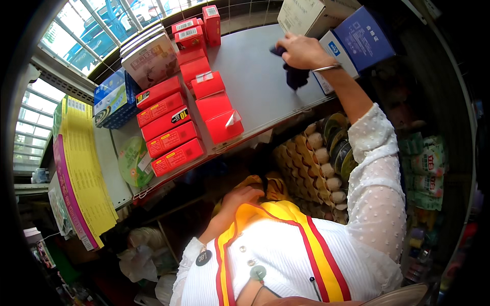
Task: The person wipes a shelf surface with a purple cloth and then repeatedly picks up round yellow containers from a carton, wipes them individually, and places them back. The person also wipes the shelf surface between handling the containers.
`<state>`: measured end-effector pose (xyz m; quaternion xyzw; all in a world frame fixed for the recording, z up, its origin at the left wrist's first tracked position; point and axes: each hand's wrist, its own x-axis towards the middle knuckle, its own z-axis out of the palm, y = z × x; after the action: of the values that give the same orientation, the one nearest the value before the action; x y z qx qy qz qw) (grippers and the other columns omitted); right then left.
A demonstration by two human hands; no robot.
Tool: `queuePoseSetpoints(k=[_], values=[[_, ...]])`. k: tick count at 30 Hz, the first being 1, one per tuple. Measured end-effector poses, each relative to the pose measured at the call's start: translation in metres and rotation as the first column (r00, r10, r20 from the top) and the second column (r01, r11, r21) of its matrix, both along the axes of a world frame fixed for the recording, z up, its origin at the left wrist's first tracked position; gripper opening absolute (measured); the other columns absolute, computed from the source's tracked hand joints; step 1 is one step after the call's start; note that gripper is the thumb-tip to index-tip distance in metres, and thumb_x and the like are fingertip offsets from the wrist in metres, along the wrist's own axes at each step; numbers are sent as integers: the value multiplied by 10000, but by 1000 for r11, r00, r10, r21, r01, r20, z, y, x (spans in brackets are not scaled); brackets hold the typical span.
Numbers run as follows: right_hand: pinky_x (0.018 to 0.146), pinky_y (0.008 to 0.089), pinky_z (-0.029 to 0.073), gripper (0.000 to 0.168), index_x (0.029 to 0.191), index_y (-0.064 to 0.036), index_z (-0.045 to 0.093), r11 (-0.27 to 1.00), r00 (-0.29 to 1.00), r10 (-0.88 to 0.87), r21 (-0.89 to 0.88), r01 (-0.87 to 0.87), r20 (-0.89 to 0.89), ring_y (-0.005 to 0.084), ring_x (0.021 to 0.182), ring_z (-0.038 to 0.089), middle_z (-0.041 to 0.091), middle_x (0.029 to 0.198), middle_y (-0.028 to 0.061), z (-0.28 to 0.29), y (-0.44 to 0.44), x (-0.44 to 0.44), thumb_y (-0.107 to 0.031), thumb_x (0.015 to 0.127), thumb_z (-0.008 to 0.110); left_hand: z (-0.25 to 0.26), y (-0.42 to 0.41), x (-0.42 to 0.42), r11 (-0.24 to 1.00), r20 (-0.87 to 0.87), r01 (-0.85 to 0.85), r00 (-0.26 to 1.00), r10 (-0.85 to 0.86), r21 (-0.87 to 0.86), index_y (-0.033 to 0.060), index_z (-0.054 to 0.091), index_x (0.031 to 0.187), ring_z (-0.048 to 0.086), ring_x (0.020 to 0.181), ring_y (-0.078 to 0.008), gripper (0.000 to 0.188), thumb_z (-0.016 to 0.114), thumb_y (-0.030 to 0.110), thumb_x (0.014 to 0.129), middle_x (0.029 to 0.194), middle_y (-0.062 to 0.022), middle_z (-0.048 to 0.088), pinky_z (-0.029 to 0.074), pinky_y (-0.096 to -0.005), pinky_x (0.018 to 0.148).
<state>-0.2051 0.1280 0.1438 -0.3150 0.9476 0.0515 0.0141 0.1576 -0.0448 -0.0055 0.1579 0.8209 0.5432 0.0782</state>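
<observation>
My right hand (302, 49), with a bracelet at the wrist, is closed on a dark purple cloth (296, 78). Part of the cloth hangs onto the grey shelf (256, 65), beside a white and blue box (328, 80). My left hand (242, 199) lies low in front of my body, by the yellow and red apron (291, 209); its fingertips are partly hidden, and whether they grip anything cannot be told. Red boxes (178, 157) stand in two rows on the shelf, left of the cloth.
A green round pack (136, 160), blue boxes (115, 99) and yellow packs (82, 153) stand at the left. Dark blue (363, 38) and beige boxes (306, 17) stand at the back right. Egg trays (302, 168) are stacked below the shelf edge, near my right arm. Window bars run behind.
</observation>
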Motion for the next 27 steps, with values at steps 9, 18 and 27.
queuePoseSetpoints(k=[9, 18, 27], values=[[895, 377, 505, 415, 1157, -96, 661, 999, 984, -31, 15, 29, 177, 308, 1015, 650, 689, 1074, 148, 31, 28, 24, -400, 922, 503, 44, -8, -39, 971, -141, 199, 966, -218, -135, 74, 656, 1013, 615, 780, -284, 290, 682, -7, 736, 859, -102, 630, 520, -334, 655], [446, 412, 380, 419, 603, -61, 493, 419, 952, -293, -907, 50, -82, 366, 490, 525, 473, 535, 182, -37, -12, 205, -258, 969, 541, 125, -3, -79, 888, -374, 378, 809, -454, -263, 84, 662, 1032, 616, 763, -254, 230, 659, 74, 802, 860, -62, 636, 503, -360, 668], [452, 389, 392, 386, 689, -6, 606, 137, 774, -268, -772, 620, 574, 386, 562, 574, 547, 619, 215, -169, 41, 339, -283, 954, 566, 195, 51, -209, 389, -130, 174, 757, -640, -905, 233, 440, 1397, 612, 881, -261, 573, 648, 148, 870, 994, -79, 594, 502, -419, 675]])
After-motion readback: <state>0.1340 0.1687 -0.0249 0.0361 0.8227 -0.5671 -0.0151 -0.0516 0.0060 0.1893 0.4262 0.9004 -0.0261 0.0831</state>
